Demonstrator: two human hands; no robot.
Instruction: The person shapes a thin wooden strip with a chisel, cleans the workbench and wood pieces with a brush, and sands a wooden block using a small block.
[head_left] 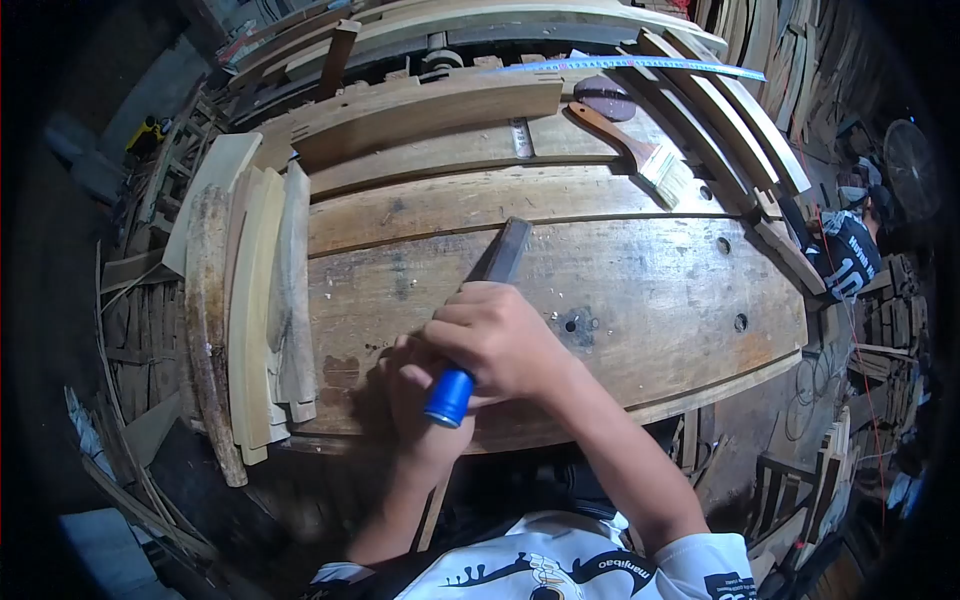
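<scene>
- Wide, worn brown wooden surface (640, 320), set directly in front of the person, seemingly so that both arms reach its middle
- Upright-edged brown wooden board (430, 115) along the far side, probably kept there to leave the middle free for handling
- Long, pale and weathered wooden pieces (255, 310) side by side at the left edge, likely grouped out of the arms' way
- Dark flat-bladed tool with a shiny blue cylindrical handle (508, 255), held slantwise over the near middle; the right hand (490, 335) has its grip closed round it, apparently to steady it, and the left hand (425, 400) meets the handle end, its grip too hidden to tell how closed
- Broad pale-bristled brush with a brown wooden handle (660, 170), lying beyond the tool, plausibly within the right hand's reach
</scene>
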